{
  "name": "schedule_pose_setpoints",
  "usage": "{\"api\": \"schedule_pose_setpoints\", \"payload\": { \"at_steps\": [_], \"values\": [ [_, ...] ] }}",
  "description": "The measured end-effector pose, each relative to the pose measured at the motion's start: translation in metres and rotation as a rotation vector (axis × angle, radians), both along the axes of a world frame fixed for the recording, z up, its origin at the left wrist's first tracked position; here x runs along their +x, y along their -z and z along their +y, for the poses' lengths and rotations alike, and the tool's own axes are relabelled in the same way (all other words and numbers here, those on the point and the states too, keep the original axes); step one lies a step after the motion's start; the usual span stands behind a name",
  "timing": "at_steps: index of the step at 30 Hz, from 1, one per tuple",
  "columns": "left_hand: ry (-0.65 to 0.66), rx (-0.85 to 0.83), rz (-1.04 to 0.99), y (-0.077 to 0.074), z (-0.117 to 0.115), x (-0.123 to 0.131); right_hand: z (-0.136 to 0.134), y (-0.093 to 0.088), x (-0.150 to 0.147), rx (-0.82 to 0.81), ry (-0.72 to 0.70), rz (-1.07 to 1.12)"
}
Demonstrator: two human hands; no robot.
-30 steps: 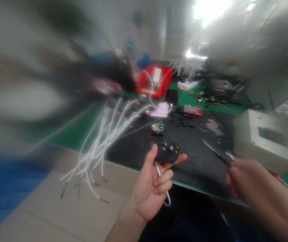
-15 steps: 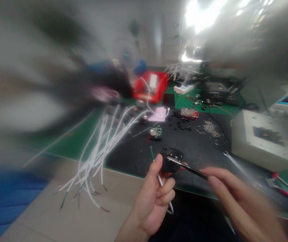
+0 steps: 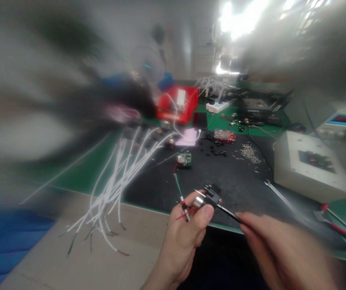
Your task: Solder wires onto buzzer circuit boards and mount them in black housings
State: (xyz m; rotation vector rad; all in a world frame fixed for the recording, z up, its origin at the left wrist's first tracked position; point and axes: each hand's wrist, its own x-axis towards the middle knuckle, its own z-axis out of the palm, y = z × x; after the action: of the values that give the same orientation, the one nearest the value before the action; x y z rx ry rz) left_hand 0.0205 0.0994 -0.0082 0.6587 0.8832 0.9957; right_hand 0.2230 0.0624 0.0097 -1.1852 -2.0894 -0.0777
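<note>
At the near edge of the bench, my left hand (image 3: 183, 235) is closed around a small black part (image 3: 212, 195), thumb pressed beside its metal cylinder, with a thin green, white and red wire (image 3: 179, 192) standing up from the fist. My right hand (image 3: 277, 251), blurred, pinches a pair of tweezers (image 3: 223, 208) whose tip touches the part, so the two hands sit close together above the front of the black mat (image 3: 230, 177). Farther back lie a circuit board (image 3: 184, 159), a fan of white cables (image 3: 121, 173), a red bin (image 3: 177, 104), a spanner (image 3: 277, 191) and a white box (image 3: 309, 166).
</note>
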Motion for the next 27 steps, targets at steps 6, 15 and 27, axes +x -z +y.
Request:
{"api": "schedule_pose_setpoints", "payload": {
  "at_steps": [6,15,27],
  "values": [
    [0.085,0.116,0.079,0.004,0.0,-0.005,-0.002,0.014,-0.008,-0.412,-0.124,0.5],
    [0.058,0.181,0.199,0.012,0.012,-0.015,0.01,0.023,-0.018,-1.194,-0.23,1.085],
    [0.125,0.136,0.223,0.008,0.008,-0.013,0.004,0.016,-0.015,-1.384,-0.256,1.167]
  ]
}}
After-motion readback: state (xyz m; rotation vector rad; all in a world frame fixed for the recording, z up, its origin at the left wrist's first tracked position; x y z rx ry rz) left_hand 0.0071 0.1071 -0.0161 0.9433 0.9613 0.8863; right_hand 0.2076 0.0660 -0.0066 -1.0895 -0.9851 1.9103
